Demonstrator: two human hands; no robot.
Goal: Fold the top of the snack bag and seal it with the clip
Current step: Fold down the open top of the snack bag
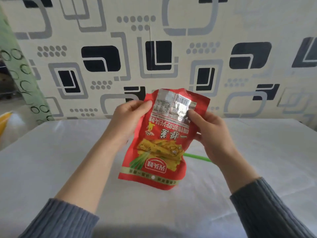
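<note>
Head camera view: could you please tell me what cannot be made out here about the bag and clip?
- Green plastic clip: only a strip shows; the red foil snack bag and right hand cover the rest.
- Bag's far side: faces away from the camera.
- Fingers of the left hand behind the bag: hidden by it.
- Small print on the bag: too blurred to read.
- Yellow object at the left edge: cut off.

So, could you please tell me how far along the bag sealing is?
Done: the top of the red snack bag is folded over, its silver back panel showing. In hand: the left hand and right hand pinch that fold. Left: the green clip lies on the table behind the bag, not yet on.
</note>
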